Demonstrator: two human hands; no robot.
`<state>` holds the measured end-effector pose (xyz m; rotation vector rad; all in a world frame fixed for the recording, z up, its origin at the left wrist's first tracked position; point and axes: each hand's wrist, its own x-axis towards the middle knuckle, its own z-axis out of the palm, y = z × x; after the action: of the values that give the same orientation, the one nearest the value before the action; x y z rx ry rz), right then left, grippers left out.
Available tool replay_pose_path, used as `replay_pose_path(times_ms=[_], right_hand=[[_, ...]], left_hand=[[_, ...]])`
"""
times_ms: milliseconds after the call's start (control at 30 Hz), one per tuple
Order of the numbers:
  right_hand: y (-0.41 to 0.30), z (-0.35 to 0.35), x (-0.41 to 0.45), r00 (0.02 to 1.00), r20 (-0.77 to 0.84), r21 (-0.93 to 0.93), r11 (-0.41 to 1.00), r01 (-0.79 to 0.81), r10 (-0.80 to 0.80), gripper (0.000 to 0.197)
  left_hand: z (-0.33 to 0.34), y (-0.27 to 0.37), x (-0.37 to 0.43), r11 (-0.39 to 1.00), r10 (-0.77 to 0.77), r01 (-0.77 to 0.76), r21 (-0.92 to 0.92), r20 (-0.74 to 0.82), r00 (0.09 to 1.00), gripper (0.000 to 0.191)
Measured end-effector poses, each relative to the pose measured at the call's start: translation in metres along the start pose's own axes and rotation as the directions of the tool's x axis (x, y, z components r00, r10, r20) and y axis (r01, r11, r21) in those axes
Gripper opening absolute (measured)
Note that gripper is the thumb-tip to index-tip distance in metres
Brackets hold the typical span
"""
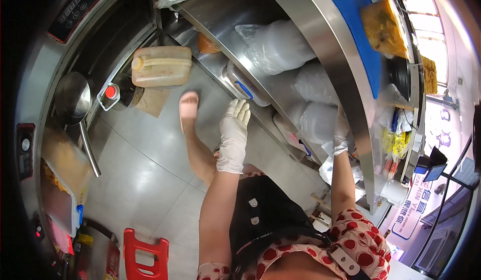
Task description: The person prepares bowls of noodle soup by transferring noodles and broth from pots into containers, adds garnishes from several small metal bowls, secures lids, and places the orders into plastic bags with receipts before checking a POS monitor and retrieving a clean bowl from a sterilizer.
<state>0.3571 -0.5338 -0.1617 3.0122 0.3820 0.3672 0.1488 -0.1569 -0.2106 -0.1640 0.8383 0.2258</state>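
Observation:
My left hand (pixel 233 135), in a white glove, hangs over the tiled floor in front of the steel shelves. Its fingers are extended with slight gaps, and it holds nothing. My right hand (pixel 341 129), also gloved, reaches under the counter's steel edge (pixel 340 60). Its fingertips are partly hidden there, beside a clear plastic bag of pale containers (pixel 318 123). Whether it grips anything is not visible. More bagged containers (pixel 282 47) lie farther along the same shelf (pixel 225 32). Below them stands a clear lidded box with a blue clip (pixel 244 89).
A yellowish plastic jerrycan (pixel 161 66) and a red-capped bottle (pixel 110 92) stand on the floor. A pan's metal handle (pixel 89 148) juts out at left. A red plastic stool (pixel 145 255) is behind on the left. Food in a clear container (pixel 385 28) sits on the counter.

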Motion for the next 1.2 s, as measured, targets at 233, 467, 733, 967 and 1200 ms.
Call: replay_pose_path(times_ms=[233,467,733,967,1200], right_hand=[[0.027,-0.02,-0.049,0.922,-0.382,0.074,0.996,-0.041,0.066,0.038],[-0.03,-0.044,-0.112,0.868,-0.477,0.185,0.981,-0.051,0.136,0.033],[-0.065,-0.067,-0.12,0.919,-0.39,-0.1,0.995,0.011,-0.05,0.047],[-0.071,-0.068,-0.039,0.946,-0.252,0.013,0.977,0.212,-0.202,0.022],[-0.11,-0.077,-0.012,0.911,-0.399,0.147,0.973,0.176,-0.105,0.028]], left_hand=[[-0.007,-0.02,0.013,0.982,-0.044,0.041,0.184,0.016,0.999,0.038],[-0.052,-0.025,0.048,0.942,-0.067,0.056,0.331,0.022,0.998,0.041],[-0.086,-0.029,0.065,0.916,-0.086,0.076,0.394,0.007,0.996,0.041],[-0.076,-0.039,0.054,0.895,-0.11,0.074,0.441,0.057,0.992,0.039],[-0.097,-0.031,0.056,0.891,-0.082,0.06,0.451,0.029,0.996,0.039]])
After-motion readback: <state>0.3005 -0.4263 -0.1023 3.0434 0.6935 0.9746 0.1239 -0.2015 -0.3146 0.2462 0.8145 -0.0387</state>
